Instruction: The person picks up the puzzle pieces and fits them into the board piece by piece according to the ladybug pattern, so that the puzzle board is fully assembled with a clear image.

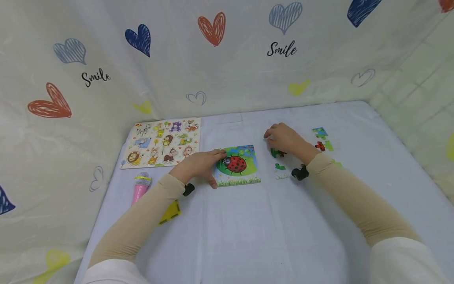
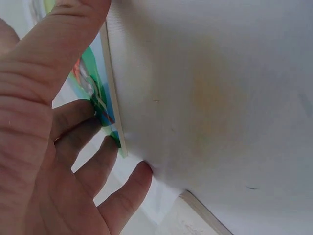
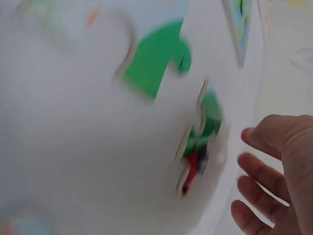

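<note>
A square ladybug puzzle board [image 1: 237, 165] lies flat on the table. My left hand [image 1: 196, 165] spans its left edge, fingers near the far corner and thumb by the near one. In the left wrist view, those fingers [image 2: 105, 156] look extended and spread, some at the board's end. To the right, my right hand [image 1: 286, 139] hovers over loose puzzle pieces. Its thumb and fingers are apart in the right wrist view, with nothing between them. Close to them lie green-and-red pieces [image 3: 198, 149], and a larger green piece [image 3: 154, 58] is farther off, blurred.
More loose pieces [image 1: 320, 146] lie right of the right hand. At the back left is an animal peg puzzle [image 1: 161, 142]. A pink toy microphone [image 1: 142, 185] and a yellow piece [image 1: 171, 212] sit by the left forearm. A heart-patterned curtain [image 1: 241, 75] rises behind the table.
</note>
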{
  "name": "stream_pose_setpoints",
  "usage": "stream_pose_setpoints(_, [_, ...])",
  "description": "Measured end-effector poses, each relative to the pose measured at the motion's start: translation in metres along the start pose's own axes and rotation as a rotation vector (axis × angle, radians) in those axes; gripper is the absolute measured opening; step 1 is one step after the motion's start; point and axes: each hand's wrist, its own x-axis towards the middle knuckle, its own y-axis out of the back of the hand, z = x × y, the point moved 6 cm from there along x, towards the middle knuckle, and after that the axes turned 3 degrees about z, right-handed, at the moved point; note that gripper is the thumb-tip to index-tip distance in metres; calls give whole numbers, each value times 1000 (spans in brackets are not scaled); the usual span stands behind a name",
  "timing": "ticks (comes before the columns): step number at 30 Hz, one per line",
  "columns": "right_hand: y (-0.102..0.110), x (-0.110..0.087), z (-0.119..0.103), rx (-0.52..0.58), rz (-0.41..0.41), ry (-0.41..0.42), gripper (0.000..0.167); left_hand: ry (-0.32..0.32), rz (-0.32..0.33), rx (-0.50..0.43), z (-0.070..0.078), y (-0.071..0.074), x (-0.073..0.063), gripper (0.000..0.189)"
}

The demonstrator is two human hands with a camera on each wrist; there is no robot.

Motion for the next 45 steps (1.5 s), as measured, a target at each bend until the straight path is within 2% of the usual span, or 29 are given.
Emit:
stream_pose_setpoints(5, [18, -16, 34, -58, 41, -134, 27, -5, 6, -20, -1, -2, -1, 125])
stream_pose_setpoints(9, [31, -30, 60, -92, 44, -242, 32, -1, 9, -24, -1, -2, -2, 125])
stream_pose_setpoints(14, [42, -45, 95, -64, 37, -395, 45, 30, 12, -52, -2, -3, -4, 128])
stream_pose_setpoints(19, [46, -55, 119, -22, 22, -483, 57, 47, 26, -84, -5, -6, -6, 133])
stream_pose_setpoints(23, [44, -58, 128, -11, -8, -504, 65, 46, 29, -112, -8, -7, -7, 135])
stream_pose_setpoints(27, [45, -58, 128, 10, 1, -509, 66, 43, 25, -140, -11, -7, -8, 135])
stream_pose_setpoints(31, [47, -56, 126, 14, 9, -502, 63, 32, 23, -164, -11, -6, -8, 133])
stream_pose_setpoints(37, [49, -61, 125, 87, 30, -542, 59, 21, 14, -171, -9, -5, -7, 132])
stream_pose_setpoints(42, [50, -60, 121, 100, 52, -502, 53, 29, 7, -165, -8, -4, -9, 132])
stream_pose_setpoints(45, [53, -57, 119, 115, 94, -490, 44, 29, 16, -169, -8, -3, -10, 131])
